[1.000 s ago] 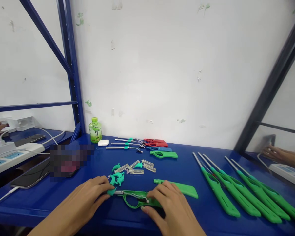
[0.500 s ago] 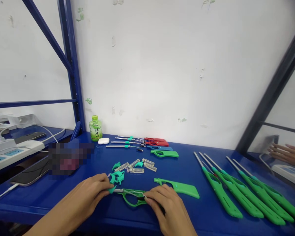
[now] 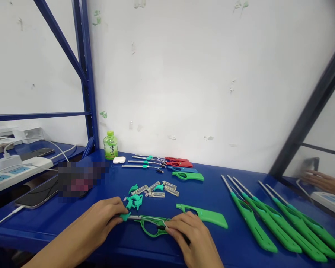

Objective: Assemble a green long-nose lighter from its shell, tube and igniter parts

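While pinching teal collar (image 3: 125,216) (left grip (image 3: 111,213), seven o'clock), clasping green shell (image 3: 153,235) (right grip (image 3: 192,230), five o'clock), apparently for steadiness.

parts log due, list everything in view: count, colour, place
table: one, blue, foreground
wall: one, white, background
posts: two, dark, both sides
bottle: one, green, back left
case: one, white, back left
phones: at least two, dark, left
power strips: two, white, both sides
cables: several, white, left
boxes: some, white, left
lighters: five, green and silver, right
rods: several, silver, back
casings: four, red, blue, green, back
tanks: at least five, clear, centre
clips: several, teal, centre
free casing: one, green, front
held casing: one, green, front
co-worker's hand: one, far right
left hand: one, bare, front
right hand: one, bare, front
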### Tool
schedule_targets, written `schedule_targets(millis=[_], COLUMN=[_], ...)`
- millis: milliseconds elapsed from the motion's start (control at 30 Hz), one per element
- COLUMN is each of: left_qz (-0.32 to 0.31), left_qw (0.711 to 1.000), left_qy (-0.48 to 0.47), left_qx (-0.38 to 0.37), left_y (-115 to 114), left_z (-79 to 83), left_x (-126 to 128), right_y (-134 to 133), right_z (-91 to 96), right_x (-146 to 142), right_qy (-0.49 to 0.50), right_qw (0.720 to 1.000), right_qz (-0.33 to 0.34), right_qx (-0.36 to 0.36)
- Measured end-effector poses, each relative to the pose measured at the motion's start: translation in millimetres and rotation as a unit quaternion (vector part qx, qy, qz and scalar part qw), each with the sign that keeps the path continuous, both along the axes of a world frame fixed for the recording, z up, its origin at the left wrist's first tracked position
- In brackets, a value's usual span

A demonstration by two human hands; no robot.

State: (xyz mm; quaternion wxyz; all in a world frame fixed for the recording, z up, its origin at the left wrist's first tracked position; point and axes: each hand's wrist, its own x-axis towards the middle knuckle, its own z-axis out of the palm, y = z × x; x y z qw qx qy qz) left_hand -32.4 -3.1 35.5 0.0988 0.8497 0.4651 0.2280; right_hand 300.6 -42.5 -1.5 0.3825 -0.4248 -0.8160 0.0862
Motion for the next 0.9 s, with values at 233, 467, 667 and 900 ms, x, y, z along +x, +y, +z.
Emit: schedule_targets(millis=[233, 467, 667, 900], left_qz=[0.037, 0.051, 0.059, 0.073], left_qw=[0.998, 0.998, 0.998, 0.996], left_qy=[-0.032, -0.03, -0.032, -0.041], left_qx=[0.043, 0.038, 0.0, -0.018], left_y=[4.2, 21.8, 22.8, 22.0], left_z=[2.4, 4.6, 9.1, 11.4], left_x=[-4.3, -12.4, -6.0, -2.7], right_y=[0.6, 2.3, 0.9, 0.0], right_z=[0.5, -1.6, 0.1, 0.5], right_x=[0.2, 0.5, -0.3, 0.2], right_qy=[-0.007, -0.011, -0.019, -0.02], right_qw=[1.0, 1.0, 1.0, 0.999], right_qz=[0.006, 0.008, -0.004, -0.004], right_qx=[0.014, 0.013, 0.019, 0.024])
